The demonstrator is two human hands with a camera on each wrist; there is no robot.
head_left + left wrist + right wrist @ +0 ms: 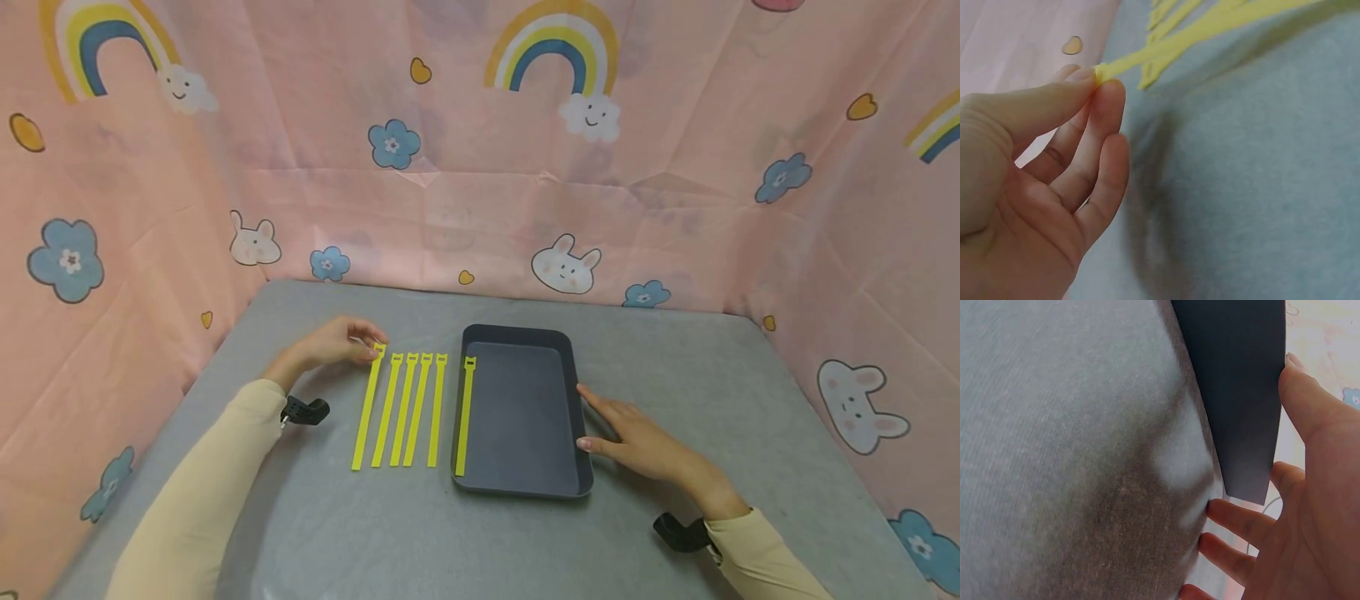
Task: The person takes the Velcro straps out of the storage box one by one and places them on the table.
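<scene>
My left hand (339,344) pinches the slotted head of a yellow hook-and-loop cable tie (366,417) between thumb and forefinger. In the left wrist view, that cable tie (1210,29) slants away from the fingertips, raised at this end. To its right lie several more yellow cable ties (403,412), side by side with heads at the far end. A dark grey tray (525,417) stands right of them, one yellow cable tie (467,417) along its left inner side. My right hand (645,442) rests against the tray's right side, thumb and fingertips touching its wall (1235,394).
A grey cloth (315,517) covers the table. Pink patterned curtains (450,208) enclose the back and both sides. Black wrist cameras sit at the left wrist (306,411) and the right wrist (681,533).
</scene>
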